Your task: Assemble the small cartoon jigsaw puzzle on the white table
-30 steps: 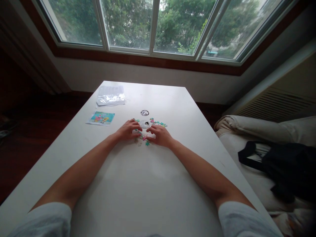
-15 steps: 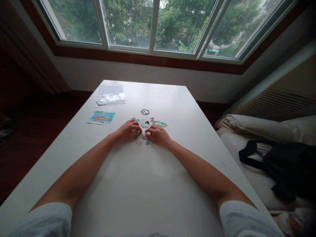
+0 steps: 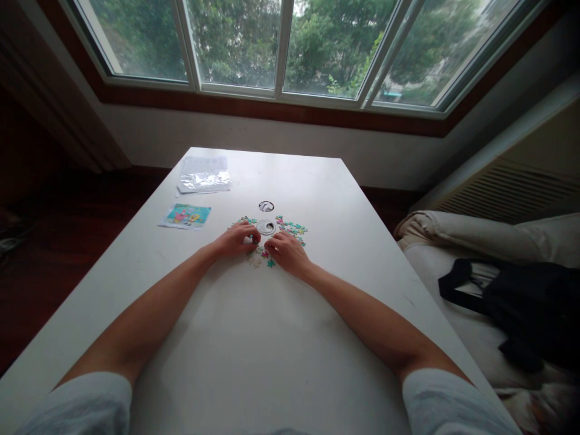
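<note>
Small jigsaw puzzle pieces (image 3: 295, 229) in teal, pink and pale colours lie around a round silver-grey fitting (image 3: 266, 226) on the white table (image 3: 267, 338). My left hand (image 3: 238, 239) is curled at the left of the pile, thumb and fingers closed around what looks like a puzzle piece. Facing it from the right, my right hand (image 3: 287, 250) has its fingers bent together among the pieces; whatever is under its fingertips is hidden. A few pale and teal pieces (image 3: 257, 261) show between and below the hands.
A colourful cartoon picture sheet (image 3: 186, 215) lies to the left, with a clear plastic packet (image 3: 205, 174) beyond it. Past the fitting is a round dark-rimmed hole or disc (image 3: 266, 206). On the right, a black bag or garment (image 3: 528, 302) rests on a pale sofa (image 3: 453, 235).
My right hand has shifted slightly left and toward me, uncovering several pieces to its right. My left hand stays nearly in place, its fingertips a bit closer together.
</note>
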A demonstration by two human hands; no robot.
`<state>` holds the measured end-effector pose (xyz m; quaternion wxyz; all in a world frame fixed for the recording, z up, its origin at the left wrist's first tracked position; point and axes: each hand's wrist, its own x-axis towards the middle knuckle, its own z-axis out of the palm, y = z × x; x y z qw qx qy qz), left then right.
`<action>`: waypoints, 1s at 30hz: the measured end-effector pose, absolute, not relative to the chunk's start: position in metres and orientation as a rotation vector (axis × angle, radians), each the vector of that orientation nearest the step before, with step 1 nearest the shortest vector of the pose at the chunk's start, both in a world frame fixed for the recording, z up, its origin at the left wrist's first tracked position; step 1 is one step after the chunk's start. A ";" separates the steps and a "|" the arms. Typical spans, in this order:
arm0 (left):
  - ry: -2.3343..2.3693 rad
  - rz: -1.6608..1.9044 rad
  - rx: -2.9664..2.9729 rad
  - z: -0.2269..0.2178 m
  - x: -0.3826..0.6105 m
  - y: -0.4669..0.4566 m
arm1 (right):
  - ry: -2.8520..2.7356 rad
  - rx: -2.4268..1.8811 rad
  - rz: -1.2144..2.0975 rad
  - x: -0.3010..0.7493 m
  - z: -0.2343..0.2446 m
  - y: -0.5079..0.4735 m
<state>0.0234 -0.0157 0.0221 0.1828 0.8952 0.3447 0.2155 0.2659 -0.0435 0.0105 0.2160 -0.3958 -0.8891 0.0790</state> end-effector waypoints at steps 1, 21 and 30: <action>0.971 0.631 2.505 0.021 0.024 -0.016 | -2.432 -1.101 0.245 0.268 0.010 -0.042; 1.059 0.588 2.640 0.021 0.022 -0.016 | -2.681 -0.989 0.364 0.295 0.044 -0.033; 1.044 0.618 2.605 0.022 0.012 -0.014 | -2.704 -0.914 0.353 0.290 0.041 -0.035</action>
